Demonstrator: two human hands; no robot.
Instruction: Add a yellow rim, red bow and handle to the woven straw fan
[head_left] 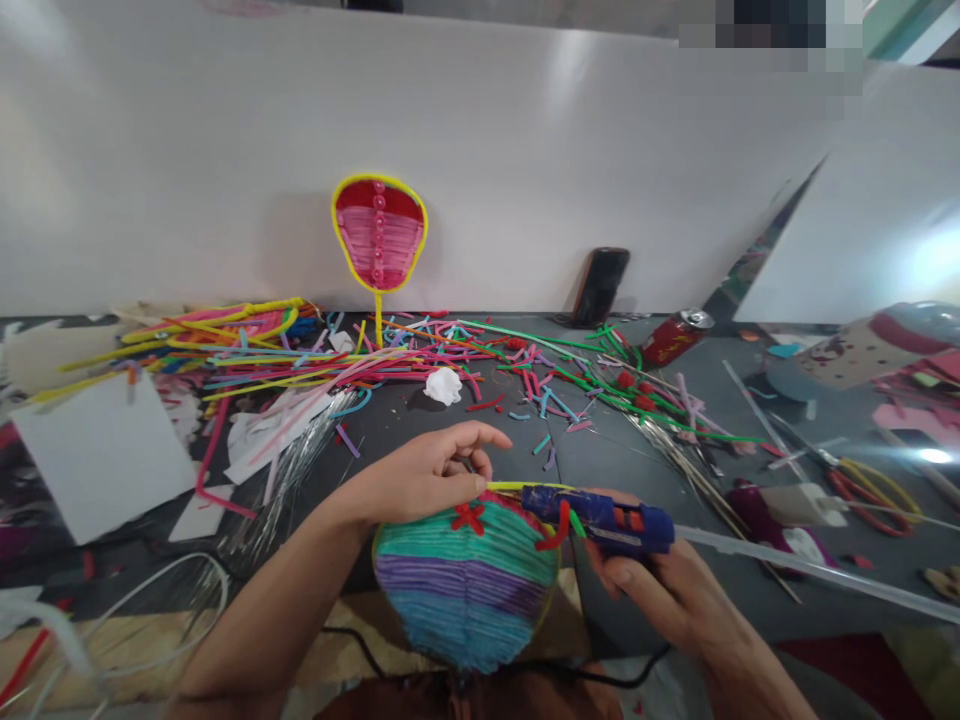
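Works at the grey table [609,468]. Has the striped fan [466,585] at the near side, before the body. Wraps the right hand [651,582] around the blue glue gun [600,515], with the nozzle beside the fan's top. Touches its yellow edge [504,486] with the thumb of the left hand [433,474] and stretches the forefinger away; cannot tell if pinching. Has near this edge a small red cross [468,517].

A panel [469,580] shows a fuzzy, ridged face, a glue gun [589,515] smooth plastic, a can [671,340] shiny metal, a sheet [105,460] matt paper.
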